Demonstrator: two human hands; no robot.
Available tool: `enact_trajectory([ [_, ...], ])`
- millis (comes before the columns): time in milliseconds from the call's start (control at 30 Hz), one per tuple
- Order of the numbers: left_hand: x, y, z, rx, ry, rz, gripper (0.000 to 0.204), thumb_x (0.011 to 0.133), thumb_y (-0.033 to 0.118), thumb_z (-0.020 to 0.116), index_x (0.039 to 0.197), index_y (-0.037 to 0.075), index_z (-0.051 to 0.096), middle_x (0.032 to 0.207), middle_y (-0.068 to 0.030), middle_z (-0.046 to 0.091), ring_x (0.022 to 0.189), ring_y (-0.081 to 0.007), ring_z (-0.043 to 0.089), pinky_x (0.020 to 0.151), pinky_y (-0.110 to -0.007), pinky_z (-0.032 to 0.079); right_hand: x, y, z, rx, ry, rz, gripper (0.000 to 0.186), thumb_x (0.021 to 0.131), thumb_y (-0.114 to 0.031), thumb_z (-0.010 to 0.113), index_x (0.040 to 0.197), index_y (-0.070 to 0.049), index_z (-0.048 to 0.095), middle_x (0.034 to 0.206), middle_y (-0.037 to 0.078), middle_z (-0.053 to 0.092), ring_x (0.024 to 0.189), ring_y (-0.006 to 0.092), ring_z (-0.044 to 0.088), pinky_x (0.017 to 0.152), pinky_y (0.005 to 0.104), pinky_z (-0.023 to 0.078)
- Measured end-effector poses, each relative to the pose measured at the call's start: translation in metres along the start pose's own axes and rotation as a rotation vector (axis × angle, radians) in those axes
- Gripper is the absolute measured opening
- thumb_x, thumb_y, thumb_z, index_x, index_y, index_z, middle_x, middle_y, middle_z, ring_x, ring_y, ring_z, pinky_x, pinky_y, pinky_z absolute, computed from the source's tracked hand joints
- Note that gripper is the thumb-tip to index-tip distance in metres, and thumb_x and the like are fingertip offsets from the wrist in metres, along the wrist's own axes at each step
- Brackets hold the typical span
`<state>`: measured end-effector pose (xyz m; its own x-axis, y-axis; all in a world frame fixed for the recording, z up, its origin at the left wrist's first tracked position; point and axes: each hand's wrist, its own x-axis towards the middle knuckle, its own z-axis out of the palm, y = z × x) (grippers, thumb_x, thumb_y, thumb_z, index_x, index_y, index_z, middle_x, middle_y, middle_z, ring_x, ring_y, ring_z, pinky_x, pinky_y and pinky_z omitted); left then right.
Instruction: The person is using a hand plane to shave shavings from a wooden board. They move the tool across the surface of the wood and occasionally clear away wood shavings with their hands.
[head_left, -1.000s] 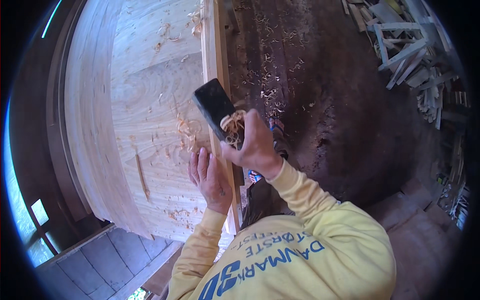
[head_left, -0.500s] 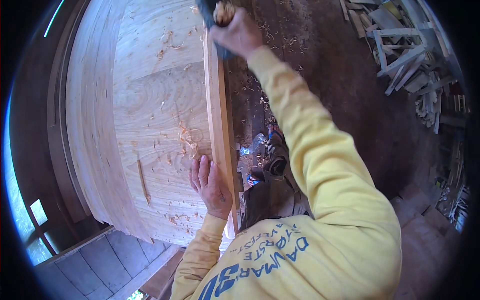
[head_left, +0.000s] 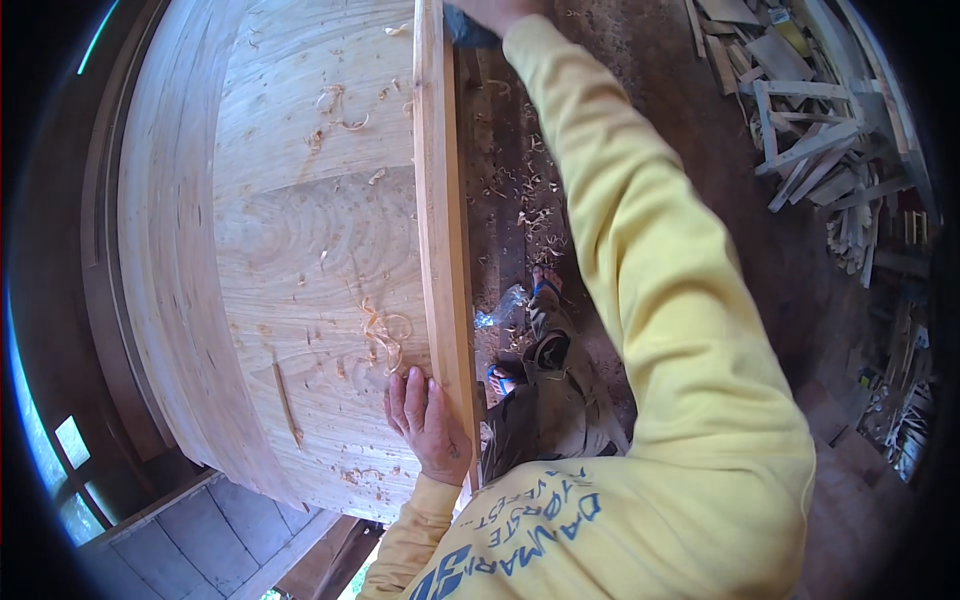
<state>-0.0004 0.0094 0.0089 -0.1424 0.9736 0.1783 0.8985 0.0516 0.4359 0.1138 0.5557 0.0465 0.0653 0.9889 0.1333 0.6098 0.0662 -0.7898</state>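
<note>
A long pale wooden strip (head_left: 440,230) runs along the right edge of a large wooden panel (head_left: 300,225). My left hand (head_left: 432,425) lies on the panel's near right part against the strip, fingers stretched out and holding nothing. At the far end of the strip, my right hand (head_left: 503,10) grips a dark hand plane (head_left: 470,30). Most of that hand and the plane are cut off by the upper picture edge. Curled wood shavings (head_left: 385,328) lie just beyond my left fingertips.
A thin wood sliver (head_left: 287,400) rests on the panel. More shavings (head_left: 535,215) litter the floor beside my feet, near a piece of clear plastic (head_left: 505,308). Scrap wood (head_left: 810,130) is piled at the far right. Grey blocks (head_left: 195,540) stand at the near left.
My right hand has pushed the plane farther away along the strip, partly out of the picture. My left hand stays at the same spot on the panel, while the view has shifted slightly.
</note>
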Motion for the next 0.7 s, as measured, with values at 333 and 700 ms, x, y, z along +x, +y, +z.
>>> enact_trajectory([
  [333, -0.001, 0.0, -0.005, -0.003, -0.011, -0.037, 0.042, 0.101, 0.004, 0.053, 0.141, 0.001, 0.063, 0.16, -0.0243, 0.053, 0.154, -0.0509, 0.04, 0.126, -0.063, 0.028, -0.328, 0.022, -0.04, 0.146, -0.193, -0.236, 0.068, 0.079, -0.027, 0.08, 0.132, 0.004, 0.052, 0.113, 0.026, 0.063, 0.097, 0.0448, 0.069, 0.086, 0.0508, 0.059],
  [700, -0.002, 0.001, -0.002, -0.033, -0.009, -0.01, 0.042, 0.101, 0.005, 0.053, 0.142, 0.0, 0.063, 0.16, -0.0243, 0.053, 0.154, -0.0513, 0.039, 0.126, -0.063, 0.027, -0.061, -0.015, -0.011, 0.161, -0.052, -0.03, 0.038, 0.076, -0.035, 0.082, 0.092, -0.002, 0.073, 0.091, 0.022, 0.079, 0.081, 0.0386, 0.077, 0.075, 0.0474, 0.06],
])
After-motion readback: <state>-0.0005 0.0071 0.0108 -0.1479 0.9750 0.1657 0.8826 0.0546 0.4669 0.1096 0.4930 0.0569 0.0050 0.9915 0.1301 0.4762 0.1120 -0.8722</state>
